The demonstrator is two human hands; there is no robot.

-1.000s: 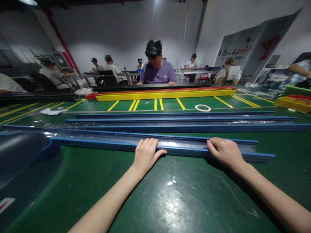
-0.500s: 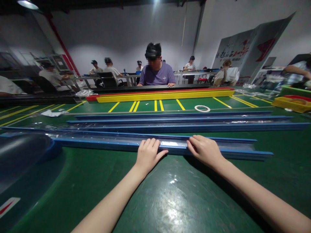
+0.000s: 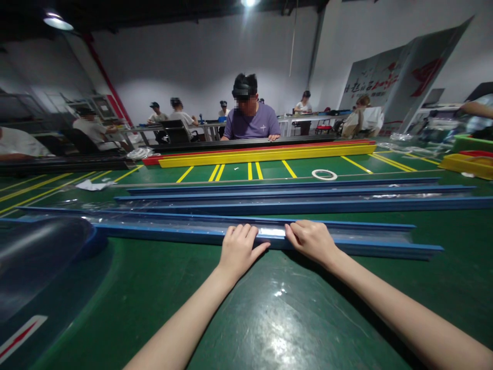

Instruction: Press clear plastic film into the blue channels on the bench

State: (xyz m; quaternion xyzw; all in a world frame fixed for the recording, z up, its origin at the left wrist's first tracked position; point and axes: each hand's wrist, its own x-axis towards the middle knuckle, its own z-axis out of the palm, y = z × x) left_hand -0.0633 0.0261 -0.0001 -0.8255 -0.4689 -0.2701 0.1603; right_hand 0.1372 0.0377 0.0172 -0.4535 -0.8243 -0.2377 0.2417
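A long blue channel strip point(image 3: 370, 248) with upright side walls lies across the green table in front of me. Clear film shines along its inside. My left hand point(image 3: 239, 252) is closed over its near wall, fingers inside and thumb stretched along the outer face. A short way to the right, my right hand point(image 3: 313, 240) is curled in a pinch at the rim of the same wall. Whether film or tape is also between those fingertips is hidden.
More blue strips point(image 3: 308, 205) lie behind. Farther back are yellow point(image 3: 265, 154) and red strips, a white tape roll point(image 3: 324, 174) and a person in purple point(image 3: 252, 121). A large dark-blue rounded object point(image 3: 42, 257) is at left, a yellow tray point(image 3: 466, 165) at right.
My right hand has slid left along the near wall, closer to my left hand. The left hand keeps its place on the strip. The view has shifted slightly.
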